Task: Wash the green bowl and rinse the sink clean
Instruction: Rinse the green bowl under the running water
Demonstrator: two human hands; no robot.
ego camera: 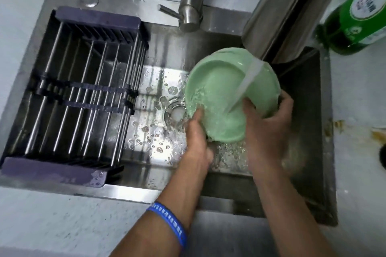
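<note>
The pale green bowl (219, 87) is tilted over the steel sink (154, 81), its inside facing me. A stream of water (246, 85) from the wide spout (288, 12) falls into it and spills onto the sink floor. My left hand (197, 137) holds the bowl's lower left rim, thumb inside. My right hand (269, 123) grips the lower right rim, thumb inside the bowl and fingers behind it. Foam and bubbles lie around the drain (175, 112).
A dark drying rack (81, 94) with metal bars fills the sink's left half. The tap base with lever (190, 10) stands at the back rim. A green bottle (355, 14) stands on the counter at the right, near brown stains (338, 125).
</note>
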